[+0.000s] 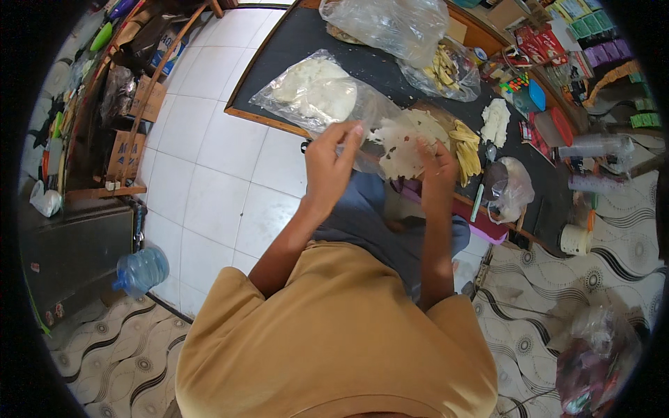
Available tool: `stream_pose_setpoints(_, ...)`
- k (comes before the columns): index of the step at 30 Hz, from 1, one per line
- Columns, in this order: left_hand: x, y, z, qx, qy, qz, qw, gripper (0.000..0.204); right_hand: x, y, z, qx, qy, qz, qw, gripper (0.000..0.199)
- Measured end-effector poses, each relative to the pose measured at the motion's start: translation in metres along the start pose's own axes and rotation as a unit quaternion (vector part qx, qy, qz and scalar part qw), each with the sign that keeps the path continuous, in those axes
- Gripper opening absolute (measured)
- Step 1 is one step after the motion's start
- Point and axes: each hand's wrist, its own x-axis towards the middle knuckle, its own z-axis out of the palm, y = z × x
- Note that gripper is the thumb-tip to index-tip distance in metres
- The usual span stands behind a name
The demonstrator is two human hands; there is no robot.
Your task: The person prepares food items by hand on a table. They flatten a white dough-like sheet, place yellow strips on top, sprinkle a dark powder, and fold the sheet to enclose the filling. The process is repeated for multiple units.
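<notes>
My left hand (pixel 331 164) pinches the open mouth of a clear plastic bag (pixel 317 94) that holds round white flat sheets and lies on the dark counter (pixel 279 63). My right hand (pixel 437 167) grips the edge of a thin, ragged white sheet (pixel 404 143) held just above the counter's near edge, right beside the bag's mouth. Yellow strips (pixel 465 150) lie in a pile to the right of that sheet.
A big clear bag (pixel 387 24) and a bag of yellow strips (pixel 446 70) sit further back on the counter. A white lump (pixel 496 120), a small knotted bag (pixel 512 188), bottles and packets crowd the right. A water jug (pixel 141 269) stands on the white tiled floor at left.
</notes>
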Motion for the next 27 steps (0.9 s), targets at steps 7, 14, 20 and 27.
stream_pose_setpoints(7, 0.046, 0.001, -0.007, -0.013, -0.004, -0.007, 1.0, 0.03, 0.006, -0.082, -0.03, 0.133, -0.042, -0.046, 0.989, 0.027)
stream_pose_setpoints(14, 0.139, 0.005, -0.054, 0.012, 0.055, 0.076, 0.996, 0.032, 0.02, -0.145, -0.065, 0.108, 0.017, -0.15, 0.983, 0.027)
stream_pose_setpoints(20, 0.204, 0.025, -0.084, -0.029, 0.119, 0.112, 0.986, 0.033, 0.027, -0.157, -0.098, 0.041, 0.022, -0.138, 0.989, 0.026)
stream_pose_setpoints(27, 0.217, 0.015, -0.074, 0.055, 0.137, 0.137, 0.98, 0.035, 0.032, -0.166, -0.12, 0.058, 0.033, -0.183, 0.981, 0.027)
